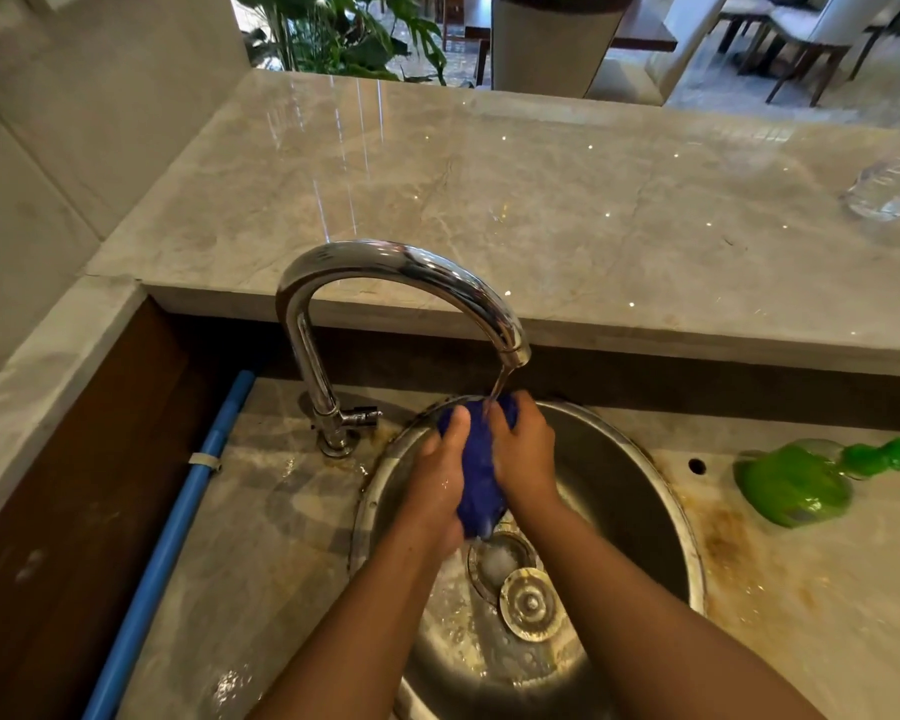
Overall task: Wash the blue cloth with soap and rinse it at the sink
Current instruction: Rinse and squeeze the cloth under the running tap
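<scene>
Seen from the head camera, the blue cloth (pixel 476 465) is bunched between both hands over the sink (pixel 666 491), lower centre of the frame. It sits right under the thin stream from the tap (pixel 385 283).

The likeliest trouble, I'd judge, is splash. The wad is held high, near the basin's far rim, so water bouncing off it could run onto the wet, stained worktop (pixel 292 491) around the basin. A slack squeeze could also let the soggy cloth drop onto the drain, where the loose plug (pixel 528 605) lies beside the strainer. Foam at the drain suggests soap is in the cloth, so a short rinse may leave some behind. The green bottle (pixel 796 485) lies on its side at the right, well apart.

The left hand (pixel 437 485) has a narrow grip wrapped round the cloth's left side, thumb up on top. The right hand (pixel 523 454) has its fingers curled over the right side, squeezing the cloth against the left.
</scene>
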Available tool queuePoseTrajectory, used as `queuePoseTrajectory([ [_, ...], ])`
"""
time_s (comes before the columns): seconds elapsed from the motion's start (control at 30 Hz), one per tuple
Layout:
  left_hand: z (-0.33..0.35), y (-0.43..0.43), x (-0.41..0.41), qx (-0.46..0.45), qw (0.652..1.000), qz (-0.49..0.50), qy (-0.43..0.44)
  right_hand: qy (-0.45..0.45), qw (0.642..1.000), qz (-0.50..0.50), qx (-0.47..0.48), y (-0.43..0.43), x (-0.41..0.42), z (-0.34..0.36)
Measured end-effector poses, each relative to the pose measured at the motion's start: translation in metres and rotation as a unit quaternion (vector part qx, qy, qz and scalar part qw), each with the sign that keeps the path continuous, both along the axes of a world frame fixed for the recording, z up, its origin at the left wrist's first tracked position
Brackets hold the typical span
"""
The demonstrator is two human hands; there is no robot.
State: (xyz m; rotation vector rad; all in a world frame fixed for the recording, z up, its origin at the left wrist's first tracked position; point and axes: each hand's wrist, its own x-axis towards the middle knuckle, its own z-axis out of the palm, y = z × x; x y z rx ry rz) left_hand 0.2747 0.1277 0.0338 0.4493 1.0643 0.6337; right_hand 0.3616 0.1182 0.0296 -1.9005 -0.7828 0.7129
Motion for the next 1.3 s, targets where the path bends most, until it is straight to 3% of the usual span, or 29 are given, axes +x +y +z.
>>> queuePoseTrajectory([
  [0.07, 0.004, 0.004, -0.006, 0.026, 1.0, -0.004, -0.017, 0.049, 0.998, -0.028, -0.018, 0.002, 0.008, -0.003],
  [0.17, 0.006, 0.017, -0.018, 0.078, 0.996, -0.008, -0.047, 0.208, 0.973, -0.103, 0.003, -0.002, 0.019, -0.001],
  [0.33, 0.003, 0.029, -0.025, 0.142, 0.973, -0.088, 0.158, 0.332, 0.937, -0.08, 0.067, -0.006, 0.027, 0.007],
  [0.37, 0.004, 0.029, -0.025, 0.126, 0.973, -0.106, 0.164, 0.376, 0.92, -0.078, 0.081, -0.004, 0.027, 0.007],
  [0.47, 0.004, 0.026, -0.024, -0.013, 0.99, -0.132, 0.051, 0.521, 0.839, -0.106, 0.112, 0.001, 0.026, 0.01],
  [0.53, 0.006, 0.022, -0.022, -0.08, 0.983, -0.162, 0.014, 0.569, 0.806, -0.11, 0.121, 0.0, 0.025, 0.01],
  [0.6, 0.005, 0.021, -0.021, -0.084, 0.984, -0.156, 0.001, 0.57, 0.808, -0.084, 0.127, -0.003, 0.026, 0.012],
  [0.7, 0.004, 0.028, -0.025, -0.023, 0.994, -0.105, -0.017, 0.513, 0.85, -0.054, 0.107, -0.01, 0.036, 0.013],
  [0.87, 0.011, 0.035, -0.022, 0.074, 0.993, -0.075, 0.054, 0.459, 0.883, -0.061, 0.081, -0.015, 0.035, 0.001],
  [0.97, 0.017, 0.031, -0.008, 0.118, 0.988, -0.058, 0.081, 0.504, 0.861, -0.064, 0.011, -0.014, 0.02, -0.001],
  [1.1, 0.024, 0.018, -0.003, 0.146, 0.979, -0.093, 0.108, 0.625, 0.773, -0.085, -0.07, -0.015, 0.012, 0.003],
  [1.17, 0.023, 0.017, -0.007, 0.146, 0.981, -0.079, 0.102, 0.632, 0.767, -0.082, -0.071, -0.017, 0.014, 0.007],
  [1.23, 0.023, 0.022, -0.012, 0.141, 0.983, -0.046, 0.108, 0.586, 0.804, -0.083, -0.053, -0.017, 0.015, 0.01],
  [1.3, 0.018, 0.025, -0.013, 0.138, 0.981, -0.039, 0.129, 0.454, 0.886, -0.093, 0.006, -0.019, 0.014, 0.013],
])
